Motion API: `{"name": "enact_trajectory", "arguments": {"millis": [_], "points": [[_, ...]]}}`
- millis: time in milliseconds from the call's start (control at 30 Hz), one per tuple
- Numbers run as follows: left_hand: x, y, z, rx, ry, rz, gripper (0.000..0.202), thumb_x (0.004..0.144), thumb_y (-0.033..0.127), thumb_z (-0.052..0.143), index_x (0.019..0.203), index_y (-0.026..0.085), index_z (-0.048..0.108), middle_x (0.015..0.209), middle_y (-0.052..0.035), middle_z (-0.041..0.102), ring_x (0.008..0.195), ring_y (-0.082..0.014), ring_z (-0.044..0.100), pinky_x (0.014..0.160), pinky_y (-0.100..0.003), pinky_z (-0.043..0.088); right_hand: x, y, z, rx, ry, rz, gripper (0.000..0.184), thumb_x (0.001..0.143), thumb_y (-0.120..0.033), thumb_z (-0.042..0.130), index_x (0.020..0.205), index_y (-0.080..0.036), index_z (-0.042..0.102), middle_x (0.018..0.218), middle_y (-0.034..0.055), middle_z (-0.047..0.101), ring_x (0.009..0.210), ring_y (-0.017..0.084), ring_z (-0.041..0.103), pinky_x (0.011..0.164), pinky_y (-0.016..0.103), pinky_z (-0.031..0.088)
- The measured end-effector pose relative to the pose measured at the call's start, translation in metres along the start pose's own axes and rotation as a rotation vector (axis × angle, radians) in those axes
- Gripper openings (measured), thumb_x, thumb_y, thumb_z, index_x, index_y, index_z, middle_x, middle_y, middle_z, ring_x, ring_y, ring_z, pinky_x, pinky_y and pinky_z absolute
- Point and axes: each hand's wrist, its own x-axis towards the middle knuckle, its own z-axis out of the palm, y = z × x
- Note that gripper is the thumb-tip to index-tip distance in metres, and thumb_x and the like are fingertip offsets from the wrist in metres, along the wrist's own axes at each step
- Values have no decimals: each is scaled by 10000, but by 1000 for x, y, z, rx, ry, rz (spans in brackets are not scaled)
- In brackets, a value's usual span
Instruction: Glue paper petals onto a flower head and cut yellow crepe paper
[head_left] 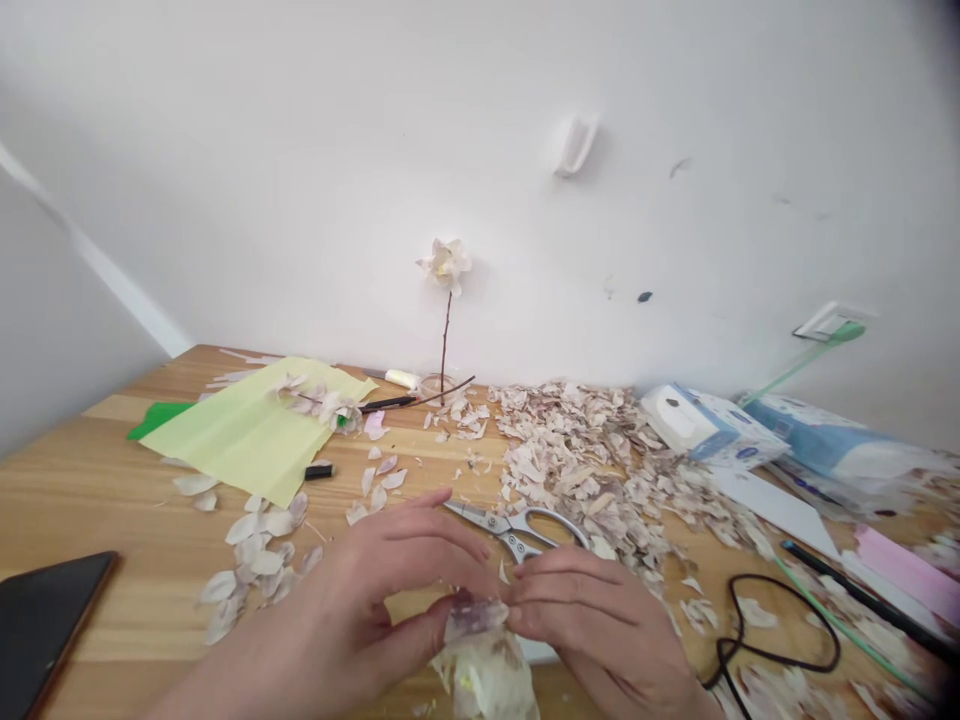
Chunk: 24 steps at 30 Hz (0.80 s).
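Low in the view, a pale petal flower (491, 680) with a purplish petal at its top sits between my two hands. My left hand (405, 575) pinches it at the purplish petal with thumb and fingers. From the other side my right hand (600, 625) closes its fingertips on the same petal's edge; its thumb is mostly hidden. Just beyond my fingers lie grey-handled scissors (517, 525), blades pointing left. Loose whitish petals (259, 550) are scattered left of my left hand.
A large heap of dried petals (577, 440) covers the back right. A finished-looking flower on a twig (446, 270) leans against the wall. Yellow paper (240, 430) bears another flower stem. A phone (52, 620), tissue pack (712, 425) and black cord (787, 665) lie around.
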Motion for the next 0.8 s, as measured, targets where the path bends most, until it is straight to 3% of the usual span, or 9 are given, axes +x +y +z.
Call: {"name": "enact_trajectory", "arguments": {"millis": [200, 433, 633, 800], "points": [[-1, -3, 3, -54, -15, -35, 234, 822, 108, 508, 982, 260, 584, 953, 60, 661, 920, -73, 595, 1074, -285, 236, -1, 1, 1, 14, -7, 8, 222, 856, -46, 452, 947, -145, 628, 798, 63, 709, 792, 141, 651, 721, 251, 540], [-3, 0, 4, -90, 47, -70, 183, 820, 156, 529, 962, 247, 600, 906, 41, 679, 868, -89, 611, 889, -216, 428, 1, 1, 0, 7, 3, -3, 211, 840, -30, 468, 935, -132, 626, 797, 65, 710, 787, 136, 656, 736, 241, 535], [-3, 3, 3, -95, 68, -89, 194, 805, 153, 539, 950, 258, 614, 912, 41, 693, 882, -107, 626, 1002, -276, 359, -1, 0, -1, -15, -37, 9, 237, 847, -42, 446, 960, -155, 621, 818, 65, 718, 809, 144, 665, 750, 247, 532], [-2, 1, 5, -157, 72, -111, 205, 799, 150, 543, 957, 258, 616, 918, 25, 686, 878, -119, 625, 882, -248, 454, -1, 3, 1, 70, -22, 34, 251, 846, -37, 450, 978, -165, 621, 829, 61, 715, 798, 148, 658, 737, 261, 533]]}}
